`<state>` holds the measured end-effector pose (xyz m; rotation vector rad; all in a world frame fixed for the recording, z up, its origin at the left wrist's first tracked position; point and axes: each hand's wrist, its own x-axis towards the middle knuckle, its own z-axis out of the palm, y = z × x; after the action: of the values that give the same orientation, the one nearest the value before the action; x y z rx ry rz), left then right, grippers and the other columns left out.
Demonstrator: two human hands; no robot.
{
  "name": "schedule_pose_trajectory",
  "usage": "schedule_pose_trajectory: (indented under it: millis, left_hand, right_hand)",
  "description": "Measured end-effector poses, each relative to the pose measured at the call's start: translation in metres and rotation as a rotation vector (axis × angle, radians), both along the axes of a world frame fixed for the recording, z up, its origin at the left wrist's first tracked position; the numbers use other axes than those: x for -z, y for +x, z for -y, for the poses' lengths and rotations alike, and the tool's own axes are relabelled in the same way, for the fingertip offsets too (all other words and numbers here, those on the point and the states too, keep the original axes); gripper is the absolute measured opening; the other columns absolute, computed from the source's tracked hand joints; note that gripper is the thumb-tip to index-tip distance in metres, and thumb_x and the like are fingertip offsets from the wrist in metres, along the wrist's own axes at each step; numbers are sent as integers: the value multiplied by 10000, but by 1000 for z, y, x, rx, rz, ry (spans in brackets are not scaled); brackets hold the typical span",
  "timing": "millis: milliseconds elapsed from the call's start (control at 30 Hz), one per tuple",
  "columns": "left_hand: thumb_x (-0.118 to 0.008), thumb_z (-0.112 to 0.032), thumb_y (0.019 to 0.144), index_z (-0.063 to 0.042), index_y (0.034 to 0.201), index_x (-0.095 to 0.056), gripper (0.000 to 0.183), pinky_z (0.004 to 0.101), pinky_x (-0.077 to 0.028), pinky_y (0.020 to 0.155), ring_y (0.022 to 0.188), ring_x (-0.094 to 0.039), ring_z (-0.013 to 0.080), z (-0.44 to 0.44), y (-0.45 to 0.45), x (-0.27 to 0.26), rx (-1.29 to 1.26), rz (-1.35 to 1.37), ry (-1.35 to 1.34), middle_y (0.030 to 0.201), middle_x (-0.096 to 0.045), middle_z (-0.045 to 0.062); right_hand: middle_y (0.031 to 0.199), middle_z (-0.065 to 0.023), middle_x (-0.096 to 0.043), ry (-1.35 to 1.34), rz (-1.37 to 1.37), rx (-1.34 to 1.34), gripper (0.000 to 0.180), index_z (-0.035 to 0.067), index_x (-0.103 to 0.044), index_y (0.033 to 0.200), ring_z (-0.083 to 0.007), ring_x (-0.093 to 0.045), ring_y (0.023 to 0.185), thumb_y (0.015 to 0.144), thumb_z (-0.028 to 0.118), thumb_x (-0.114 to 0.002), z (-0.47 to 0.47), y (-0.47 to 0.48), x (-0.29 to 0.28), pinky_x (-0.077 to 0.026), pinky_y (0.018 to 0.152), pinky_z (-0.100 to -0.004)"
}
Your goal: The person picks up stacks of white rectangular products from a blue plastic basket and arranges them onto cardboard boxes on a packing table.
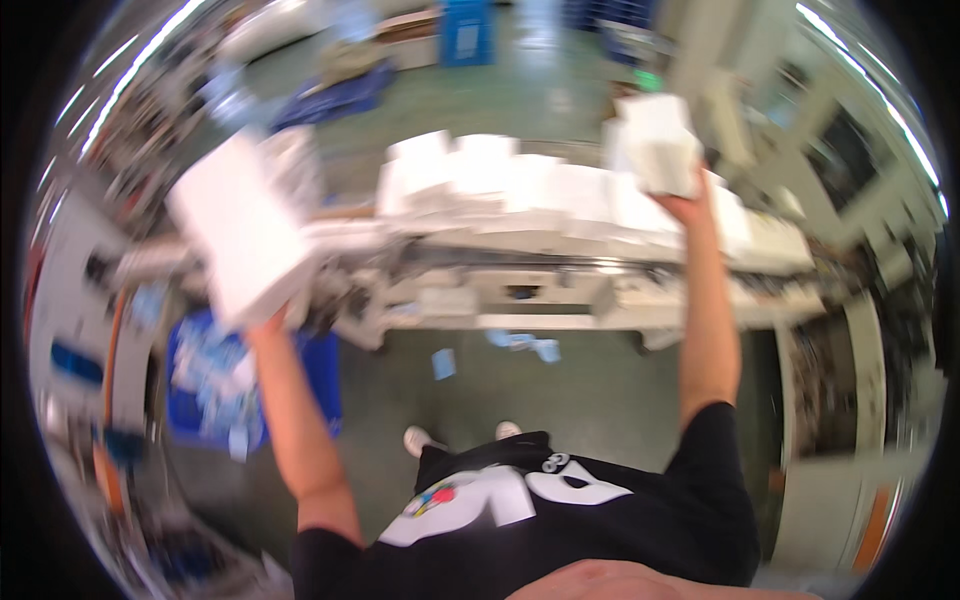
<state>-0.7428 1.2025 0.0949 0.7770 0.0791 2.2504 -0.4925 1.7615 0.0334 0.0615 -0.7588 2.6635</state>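
Note:
My left hand [268, 322] grips the lower end of a white box-shaped block [244, 225], held raised and tilted at the left; motion blurs it, and most of my fingers are hidden behind it. On the right, my right hand [686, 202] holds a smaller-looking white block [660, 142] from below, over the far right part of the machine. Between the two hands, a row of several white stacks or boxes [480, 176] stands along the top of a long pale machine bed [525, 232]. Whether they are paper or cartons I cannot tell.
A blue crate [326, 382] full of light-blue and white pieces stands on the floor at left. Some light-blue pieces [443, 364] lie under the machine. Pale machine cabinets [832, 375] flank the right side. Beyond the bed are a blue bin [466, 34] and a dark-blue sheet [337, 94].

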Motion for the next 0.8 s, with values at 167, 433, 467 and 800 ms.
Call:
schedule_pose_trajectory:
  millis: [167, 433, 467, 800]
  left_hand:
    - [-531, -281, 871, -36, 1380, -310, 607, 513, -328, 1041, 1255, -396, 351, 17, 11, 8, -28, 37, -137, 1384, -391, 174]
    - [-398, -331, 939, -66, 1408, -266, 555, 476, -250, 1086, 1321, -304, 306, 33, -18, 41, -71, 136, -258, 1456, -293, 136]
    - [-351, -344, 958, -76, 1415, -252, 540, 462, -225, 1098, 1339, -275, 289, 37, -24, 50, -141, 184, -319, 1476, -262, 120]
    - [-495, -328, 900, -60, 1318, -421, 502, 479, -354, 1027, 1194, -482, 301, 69, -58, 89, -275, 275, -503, 1296, -511, 116]
  right_hand:
    - [1219, -187, -464, -337, -74, 134, 435, 133, -511, 1225, -379, -454, 1047, 890, 400, -442, 117, -2, -58, -474, 785, -463]
    - [1301, -108, -463, -388, -281, 99, 482, 142, -397, 1315, -318, -447, 1195, 921, 413, -339, 197, -5, -62, -402, 952, -521]
    - [1335, -102, -437, -399, -357, 41, 535, 143, -345, 1356, -326, -416, 1231, 915, 445, -333, 204, -10, -60, -358, 1008, -521]
    - [1331, -99, -471, -448, -492, -201, 557, 99, -446, 1308, -302, -428, 1233, 878, 451, -462, 301, -101, -75, -338, 1035, -485]
